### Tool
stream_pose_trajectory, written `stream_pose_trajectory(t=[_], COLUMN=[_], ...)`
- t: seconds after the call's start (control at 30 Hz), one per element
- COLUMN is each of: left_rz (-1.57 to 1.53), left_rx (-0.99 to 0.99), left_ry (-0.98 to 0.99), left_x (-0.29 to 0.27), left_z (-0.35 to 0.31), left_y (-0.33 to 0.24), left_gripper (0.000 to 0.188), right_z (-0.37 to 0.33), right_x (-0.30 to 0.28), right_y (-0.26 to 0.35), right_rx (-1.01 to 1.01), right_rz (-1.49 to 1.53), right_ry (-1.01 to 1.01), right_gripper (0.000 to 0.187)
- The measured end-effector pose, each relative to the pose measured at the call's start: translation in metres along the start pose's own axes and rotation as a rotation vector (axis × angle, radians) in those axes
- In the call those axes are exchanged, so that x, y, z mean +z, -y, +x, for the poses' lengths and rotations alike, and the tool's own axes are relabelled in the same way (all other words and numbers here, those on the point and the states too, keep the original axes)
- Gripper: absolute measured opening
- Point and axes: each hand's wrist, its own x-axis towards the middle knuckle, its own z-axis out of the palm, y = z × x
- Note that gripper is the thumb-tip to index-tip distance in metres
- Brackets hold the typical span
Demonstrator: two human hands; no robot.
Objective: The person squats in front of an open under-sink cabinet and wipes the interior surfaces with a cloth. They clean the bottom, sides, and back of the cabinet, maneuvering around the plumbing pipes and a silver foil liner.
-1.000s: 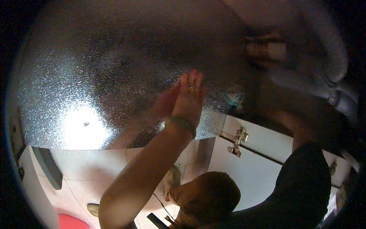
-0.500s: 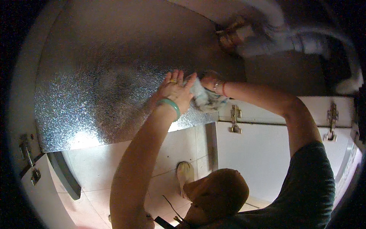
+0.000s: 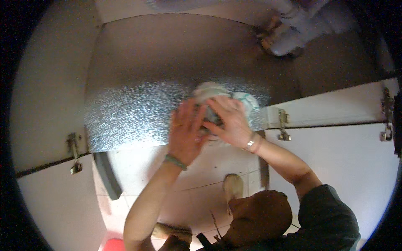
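Both hands now meet on the cloth (image 3: pixel 217 102), where a second ago only the left hand (image 3: pixel 186 131) lay flat on the foil floor (image 3: pixel 134 113) of the cabinet and no cloth showed. The right hand (image 3: pixel 229 121) has brought it in and presses it down, fingers spread over the bunched white and green fabric; the left hand is released, palm open, its fingertips touching the cloth's near edge. By my reading the wiping has shifted to the middle of the foil, near the front edge. The cloth is a crumpled wad with no clear front; its long axis runs roughly left to right. Pipes (image 3: pixel 289 33) hang well behind; hinged doors (image 3: pixel 335 146) stand open at both sides
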Motion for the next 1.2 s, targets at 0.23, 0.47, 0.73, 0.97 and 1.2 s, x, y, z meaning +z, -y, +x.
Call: stream_pose_trajectory(t=[0.23,0.47,0.73,0.97,1.2], left_rz=[0.177,0.561,0.542,0.229,0.143], left_rx=[-0.024,-0.254,-0.411,-0.355,-0.568], left_ry=[0.222,0.251,0.349,0.26,0.027], left_x=[0.046,0.0,-0.05,-0.075,-0.069], left_z=[0.011,0.09,-0.05,-0.149,-0.157], left_y=[0.008,0.068,0.068,0.04,0.042], left_gripper=[0.079,0.068,0.07,0.08,0.076], right_z=[0.007,0.143,0.111,0.04,0.095], right_x=[0.06,0.083,0.132,0.12,0.152], right_y=[-0.053,-0.059,0.041,0.054,0.105], right_rx=[-0.122,-0.181,-0.532,-0.661,-0.7], right_rz=[-0.174,-0.25,0.119,0.076,0.027], right_ry=[-0.103,-0.267,-0.141,-0.007,-0.061], right_gripper=[0.046,0.04,0.039,0.041,0.032])
